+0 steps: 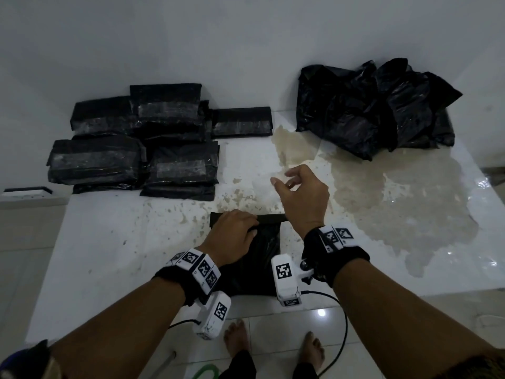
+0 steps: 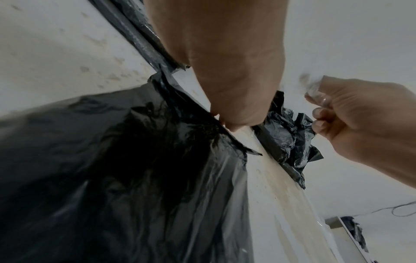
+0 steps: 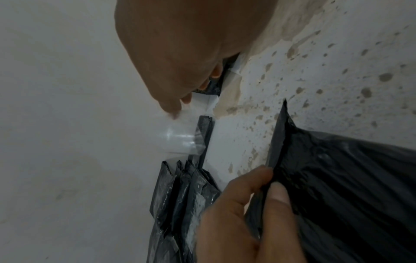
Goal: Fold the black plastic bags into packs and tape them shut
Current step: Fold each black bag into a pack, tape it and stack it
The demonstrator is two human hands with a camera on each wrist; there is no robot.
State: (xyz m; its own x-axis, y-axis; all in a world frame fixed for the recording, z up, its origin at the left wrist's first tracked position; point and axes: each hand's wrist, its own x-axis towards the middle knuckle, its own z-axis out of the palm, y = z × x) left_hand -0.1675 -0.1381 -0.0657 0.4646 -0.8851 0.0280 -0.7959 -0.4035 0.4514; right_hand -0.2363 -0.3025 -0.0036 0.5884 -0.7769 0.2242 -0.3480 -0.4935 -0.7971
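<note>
A black plastic bag [image 1: 263, 255] lies flat at the table's near edge, its far end folded into a narrow band. My left hand [image 1: 237, 231] grips that folded end, fingers curled over the plastic [image 3: 265, 185]. My right hand [image 1: 289, 181] hovers just beyond the bag, above the table, and pinches a strip of clear tape [image 3: 178, 140] that hangs from its fingertips [image 3: 173, 108]. The left wrist view shows the same bag [image 2: 135, 178] and the right hand [image 2: 319, 106] with the tape [image 2: 314, 89].
Several taped black packs [image 1: 136, 143] are stacked at the back left of the white table [image 1: 109, 242]. A loose heap of black bags [image 1: 374, 105] sits at the back right. A beige stain [image 1: 382, 187] spreads across the right side. My bare feet [image 1: 237, 340] stand below the table edge.
</note>
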